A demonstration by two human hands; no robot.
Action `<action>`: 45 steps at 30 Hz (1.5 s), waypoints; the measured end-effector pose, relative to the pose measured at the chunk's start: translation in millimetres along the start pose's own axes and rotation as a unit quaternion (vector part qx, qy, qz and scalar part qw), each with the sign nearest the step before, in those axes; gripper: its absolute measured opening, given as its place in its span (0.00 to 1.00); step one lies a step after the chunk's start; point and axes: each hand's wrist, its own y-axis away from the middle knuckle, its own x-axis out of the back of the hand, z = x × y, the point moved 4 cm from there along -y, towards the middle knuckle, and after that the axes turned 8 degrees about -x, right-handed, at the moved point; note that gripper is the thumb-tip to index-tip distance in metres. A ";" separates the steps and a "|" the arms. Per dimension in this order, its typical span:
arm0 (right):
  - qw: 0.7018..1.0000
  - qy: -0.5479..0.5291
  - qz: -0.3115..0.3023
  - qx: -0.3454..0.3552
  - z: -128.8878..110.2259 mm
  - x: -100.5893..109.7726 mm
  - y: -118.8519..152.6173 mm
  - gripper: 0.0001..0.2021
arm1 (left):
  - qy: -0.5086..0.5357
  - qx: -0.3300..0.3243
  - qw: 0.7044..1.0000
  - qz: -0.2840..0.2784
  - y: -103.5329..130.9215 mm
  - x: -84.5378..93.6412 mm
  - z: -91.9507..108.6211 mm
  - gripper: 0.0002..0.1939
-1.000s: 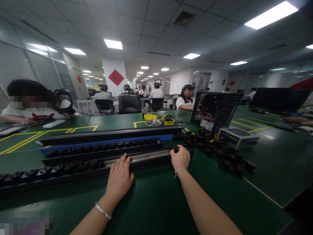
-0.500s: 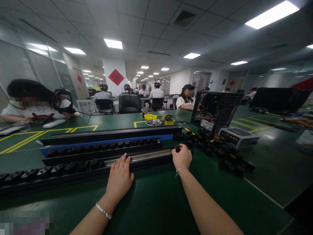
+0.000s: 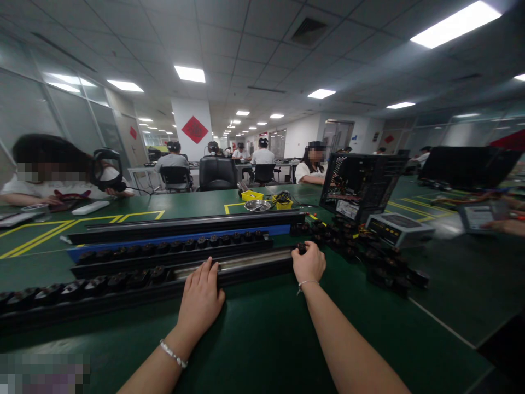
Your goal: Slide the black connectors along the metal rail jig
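"Your grip?"
"My left hand [image 3: 203, 293] lies open on the black rail [image 3: 256, 260]; my right hand [image 3: 308, 264] pinches a black part [image 3: 302, 248] at the rail's right end."
"Risks?"
"A slack left hand could let the rail skid; a weak pinch could drop the part."
"Any writing?"
"The white label [image 3: 348, 209] on the computer case [image 3: 388, 172] and the red diamond [image 3: 194, 129] seem too blurred to read."

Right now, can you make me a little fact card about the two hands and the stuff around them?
Left hand: resting on the near black rail
Right hand: holding a small black part at that rail's right end
Behind the rail: a blue strip
Off to the right: a grey box, in front of an open computer case
Table: green
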 end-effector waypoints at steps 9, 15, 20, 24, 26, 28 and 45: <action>1.000 0.022 0.017 0.009 4.9 -2.8 -1.8 0.18 | -0.013 -0.002 1.000 -0.001 0.1 -2.6 -0.3 0.28; 0.999 0.006 0.045 0.020 8.0 -2.4 -2.3 0.13 | 0.002 0.003 1.000 -0.004 0.0 -3.2 -1.4 0.28; 0.999 0.004 0.049 0.010 9.5 -2.5 -2.8 0.13 | 0.002 0.003 1.000 -0.004 0.1 -3.1 -1.2 0.28; 0.999 -0.001 0.048 -0.001 10.8 -1.0 -4.7 0.13 | 0.007 0.003 1.000 0.003 0.5 -2.6 -1.1 0.28; 0.999 -0.003 0.040 -0.010 12.0 -0.1 -6.8 0.14 | 0.004 0.000 1.000 0.007 0.6 -1.8 -0.7 0.28; 0.999 -0.004 0.029 -0.017 13.4 0.7 -9.3 0.14 | -0.001 -0.001 1.000 0.006 0.7 -1.5 -0.4 0.27; 0.997 0.010 -0.023 -0.079 26.2 2.3 -25.7 0.18 | -0.014 -0.009 1.000 0.005 1.3 -3.1 -1.1 0.28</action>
